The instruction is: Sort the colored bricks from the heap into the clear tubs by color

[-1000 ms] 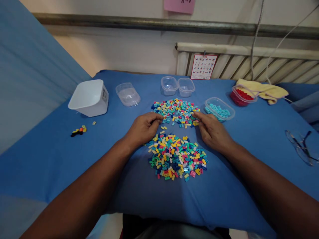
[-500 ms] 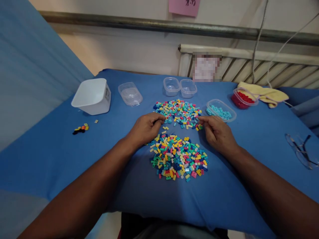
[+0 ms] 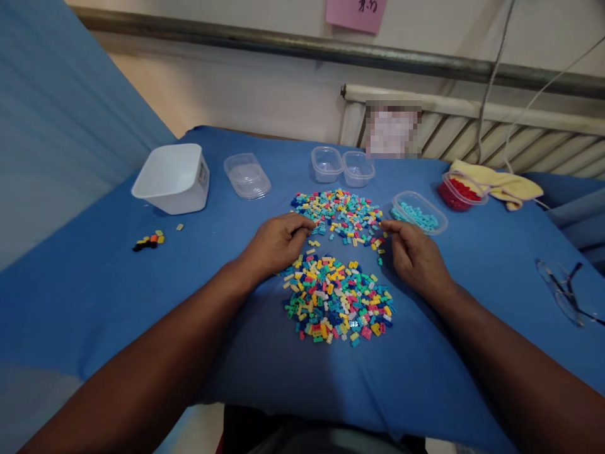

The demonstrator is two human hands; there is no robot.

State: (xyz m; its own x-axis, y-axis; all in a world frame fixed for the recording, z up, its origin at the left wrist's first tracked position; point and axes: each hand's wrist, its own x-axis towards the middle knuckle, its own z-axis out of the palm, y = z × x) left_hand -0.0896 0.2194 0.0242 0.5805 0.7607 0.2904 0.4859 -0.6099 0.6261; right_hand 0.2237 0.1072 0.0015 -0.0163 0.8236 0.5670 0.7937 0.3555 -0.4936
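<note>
Two loose piles of small multicoloured toy bricks on the blue-covered table: far pile and near pile, both between the forearms. Left hand at the left edge of the far pile, index and thumb tips close together; can't tell if a brick is pinched. Right hand at that pile's right edge, index reaching toward the bricks, other fingers curled; grip hidden, can't tell if it has anything. Green brick just left of the right hand, a few yellow bricks between the piles near the left fingertips. Clear tub of light-blue bricks beyond the right hand, tub of red bricks farther right, beside yellow cloth. Eyeglasses far right. Behind the far pile: two clear containers, side by side. Left side: clear lids, white bin, small black-yellow-orange brick cluster, one pale yellow brick near it.
</note>
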